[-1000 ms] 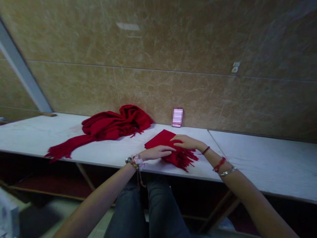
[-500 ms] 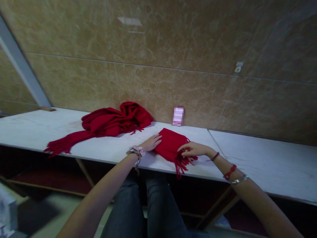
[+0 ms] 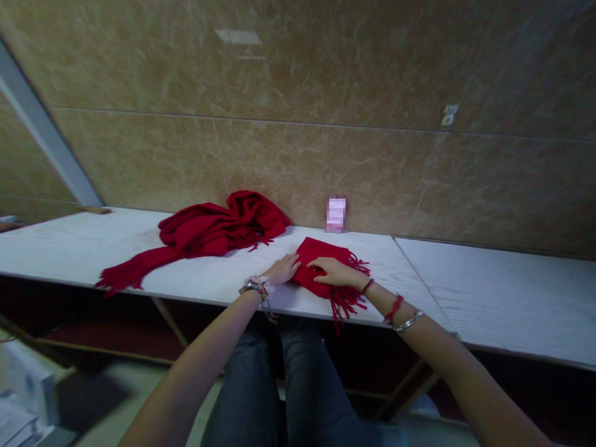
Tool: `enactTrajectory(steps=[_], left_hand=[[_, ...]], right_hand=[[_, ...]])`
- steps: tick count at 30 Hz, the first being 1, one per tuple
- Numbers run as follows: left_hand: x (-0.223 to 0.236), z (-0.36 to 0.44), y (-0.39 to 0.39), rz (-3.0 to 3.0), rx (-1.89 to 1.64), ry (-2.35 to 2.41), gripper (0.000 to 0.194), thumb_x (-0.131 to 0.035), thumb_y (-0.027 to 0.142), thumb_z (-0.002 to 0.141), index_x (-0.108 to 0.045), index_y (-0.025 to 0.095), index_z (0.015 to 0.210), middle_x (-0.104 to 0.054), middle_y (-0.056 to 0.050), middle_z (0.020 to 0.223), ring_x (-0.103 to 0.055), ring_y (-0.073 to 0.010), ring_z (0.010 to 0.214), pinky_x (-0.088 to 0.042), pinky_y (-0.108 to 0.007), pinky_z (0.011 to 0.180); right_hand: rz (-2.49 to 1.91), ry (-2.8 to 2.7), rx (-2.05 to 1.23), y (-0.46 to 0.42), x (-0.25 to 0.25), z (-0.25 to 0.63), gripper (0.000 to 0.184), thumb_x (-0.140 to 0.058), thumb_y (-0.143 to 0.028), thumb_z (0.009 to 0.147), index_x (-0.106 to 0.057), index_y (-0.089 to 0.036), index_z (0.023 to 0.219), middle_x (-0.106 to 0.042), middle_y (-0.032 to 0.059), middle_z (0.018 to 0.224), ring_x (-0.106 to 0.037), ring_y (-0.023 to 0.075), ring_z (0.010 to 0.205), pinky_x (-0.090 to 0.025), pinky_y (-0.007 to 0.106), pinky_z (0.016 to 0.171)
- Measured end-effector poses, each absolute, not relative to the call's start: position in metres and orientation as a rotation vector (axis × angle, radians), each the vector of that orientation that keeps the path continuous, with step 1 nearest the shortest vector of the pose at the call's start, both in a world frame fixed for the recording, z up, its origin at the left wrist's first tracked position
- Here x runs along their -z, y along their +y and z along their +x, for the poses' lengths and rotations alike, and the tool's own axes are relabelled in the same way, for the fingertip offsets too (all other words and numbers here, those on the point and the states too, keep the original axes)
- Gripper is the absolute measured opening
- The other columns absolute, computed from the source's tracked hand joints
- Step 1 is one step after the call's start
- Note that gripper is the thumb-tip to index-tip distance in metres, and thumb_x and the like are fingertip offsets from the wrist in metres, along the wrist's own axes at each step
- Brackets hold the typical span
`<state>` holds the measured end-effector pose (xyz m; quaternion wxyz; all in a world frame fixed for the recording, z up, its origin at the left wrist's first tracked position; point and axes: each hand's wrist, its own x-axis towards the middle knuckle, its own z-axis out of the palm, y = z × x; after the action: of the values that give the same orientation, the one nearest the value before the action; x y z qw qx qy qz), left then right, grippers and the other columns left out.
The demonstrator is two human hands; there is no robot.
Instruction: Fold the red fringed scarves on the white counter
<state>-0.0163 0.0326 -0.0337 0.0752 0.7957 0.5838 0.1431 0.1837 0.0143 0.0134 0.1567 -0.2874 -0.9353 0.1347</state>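
A red fringed scarf (image 3: 321,248), folded into a small flat block, lies on the white worktop in front of me. Its tassels spread to the right and hang toward the front edge. My left hand (image 3: 282,270) rests along the scarf's left side with fingers stretched out, fingertips touching the cloth. Over the middle of the block is my right hand (image 3: 336,273), fingers apart and slightly bent, holding nothing; whether it presses on the fabric I cannot tell. To the left, a second red scarf (image 3: 205,233) sits in a loose heap with one fringed end trailing forward.
A phone-like upright object (image 3: 336,214), its face blurred, leans on the marbled wall (image 3: 372,161) behind. The white worktop (image 3: 493,292) has a seam at the right and open shelves (image 3: 102,341) underneath. A white box-like object (image 3: 30,385) stands low at the left.
My right hand has moved left from the fringe to above the middle of the folded scarf. My left hand stays at its left edge. The view has shifted slightly.
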Motion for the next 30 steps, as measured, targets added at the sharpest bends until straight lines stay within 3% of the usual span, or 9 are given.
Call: enactTrajectory(steps=[4,11,19,23,27,30], left_hand=[[0.029,-0.009,0.02,2.33,-0.404,1.867,0.041,-0.029,0.027,0.089,-0.039,0.012,0.126,-0.035,-0.016,0.137,-0.032,-0.0246,0.127,-0.031,-0.044,0.098],[0.02,0.012,-0.008,2.217,-0.435,2.058,0.038,-0.026,0.026,0.09,-0.04,0.01,0.121,-0.038,-0.018,0.134,-0.035,-0.026,0.125,-0.032,-0.047,0.096],[-0.003,0.035,-0.004,2.262,-0.449,2.138,0.045,-0.036,0.027,0.085,-0.037,0.011,0.128,-0.025,-0.018,0.142,-0.02,-0.0339,0.13,-0.022,-0.055,0.099],[-0.006,0.049,0.013,2.453,-0.568,1.903,0.046,-0.035,0.036,0.088,-0.039,0.017,0.129,-0.025,-0.015,0.143,-0.017,-0.0313,0.132,-0.022,-0.051,0.101],[0.002,0.049,0.029,2.346,-0.47,1.942,0.049,-0.031,0.042,0.088,-0.039,0.017,0.129,-0.027,-0.013,0.142,-0.018,-0.0292,0.132,-0.023,-0.051,0.101],[0.01,0.043,0.035,2.242,-0.391,1.975,0.052,-0.027,0.044,0.089,-0.036,0.016,0.131,-0.029,-0.011,0.142,-0.022,-0.0256,0.131,-0.026,-0.045,0.102]], right_hand=[[-0.88,-2.548,-0.489,0.026,-0.007,0.192,0.035,-0.058,-0.013,0.072,-0.059,-0.014,0.108,-0.065,0.0077,0.097,-0.059,0.0165,0.084,-0.046,0.03,0.076],[-0.771,-2.667,-0.654,0.033,-0.021,0.231,0.02,-0.055,-0.017,0.074,-0.067,-0.016,0.091,-0.067,0.0045,0.094,-0.06,0.0158,0.086,-0.044,0.028,0.081],[-1.235,-2.868,-0.342,0.025,-0.02,0.312,0.024,-0.051,-0.002,0.063,-0.067,-0.016,0.074,-0.067,0.0032,0.073,-0.059,0.0166,0.067,-0.045,0.026,0.064],[-1.221,-2.72,-0.14,0.024,-0.027,0.312,0.019,-0.057,-0.012,0.069,-0.066,-0.014,0.085,-0.065,0.0095,0.088,-0.059,0.0212,0.084,-0.045,0.032,0.077],[-1.055,-2.516,-0.065,0.03,-0.021,0.272,0.034,-0.051,-0.024,0.079,-0.056,-0.011,0.111,-0.058,0.0141,0.11,-0.052,0.0218,0.104,-0.038,0.036,0.093],[-1.1,-2.425,-0.053,0.04,-0.002,0.232,0.046,-0.046,-0.033,0.084,-0.047,-0.01,0.123,-0.049,0.0166,0.125,-0.043,0.0236,0.117,-0.032,0.039,0.099]])
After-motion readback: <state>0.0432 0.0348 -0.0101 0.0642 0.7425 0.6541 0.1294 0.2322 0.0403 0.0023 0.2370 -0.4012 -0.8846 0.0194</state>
